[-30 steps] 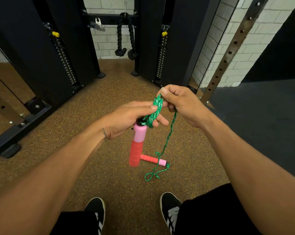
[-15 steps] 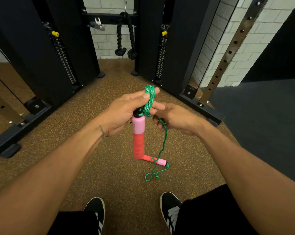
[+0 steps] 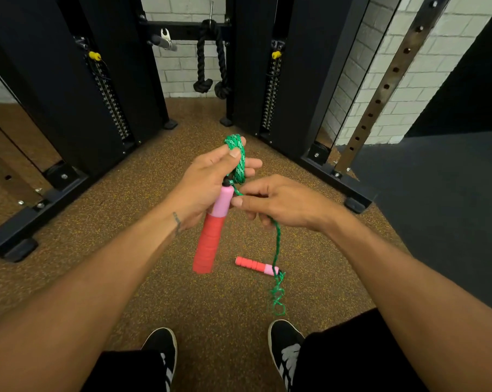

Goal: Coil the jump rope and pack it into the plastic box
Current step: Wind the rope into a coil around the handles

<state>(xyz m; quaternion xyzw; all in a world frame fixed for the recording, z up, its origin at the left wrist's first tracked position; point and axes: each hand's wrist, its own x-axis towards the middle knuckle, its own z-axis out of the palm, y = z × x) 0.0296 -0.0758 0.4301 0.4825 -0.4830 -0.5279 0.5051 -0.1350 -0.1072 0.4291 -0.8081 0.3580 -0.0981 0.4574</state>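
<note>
The green braided jump rope (image 3: pixel 237 159) looks light, limp and a little springy, so its loops will likely slacken unless pinned. The firm hold is the stiff pink-and-red foam-wrapped handle (image 3: pixel 210 233), with the cord fed a short length at a time. The left hand (image 3: pixel 208 179) grips that handle's top, its thumb pressing the small coil against the fingers. The right hand (image 3: pixel 284 205) pinches the strand just beside the pink collar, and the cord trails down to the second handle (image 3: pixel 257 265), which lies on the speckled brown rubber floor (image 3: pixel 126 278) (no plastic box is in view). A second ago the right hand was up at the coil's top; it has since dropped to take fresh cord, and the held handle now tilts left.
</note>
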